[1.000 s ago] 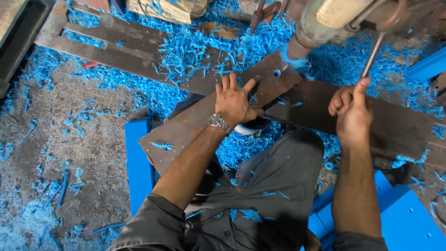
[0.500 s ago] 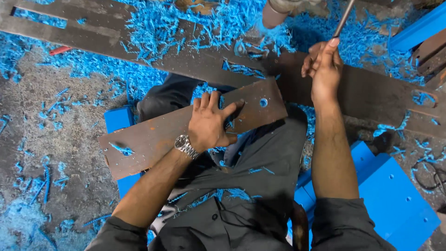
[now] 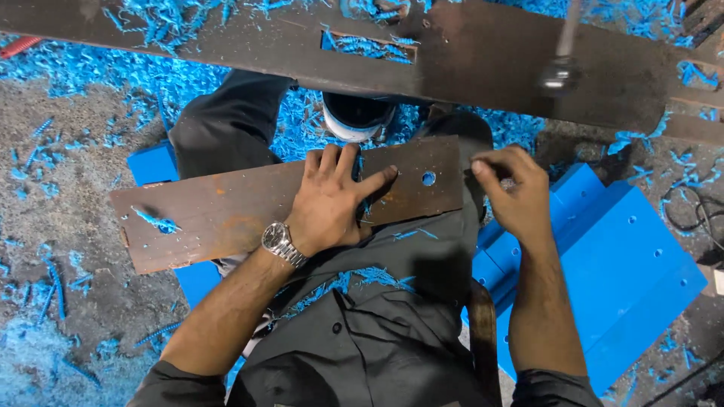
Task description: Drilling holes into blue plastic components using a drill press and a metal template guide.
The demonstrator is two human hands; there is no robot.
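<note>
A long brown metal plate with a small round hole near its right end lies across my lap. My left hand, with a silver wristwatch on the wrist, lies flat on the plate, fingers spread. My right hand is at the plate's right end, fingers curled and thumb tip against its edge. Blue shavings lie on the plate and on my grey clothes.
A large dark metal plate with a rectangular slot spans the top, and a blurred metal knob on a rod hangs over it. Blue plastic blocks lie at my right and under my legs. Blue shavings litter the grey floor. A black cable lies far right.
My right hand has let go of the rod above and come down to the plate's right end. The brown plate has levelled out on my lap, with my left hand still on it.
</note>
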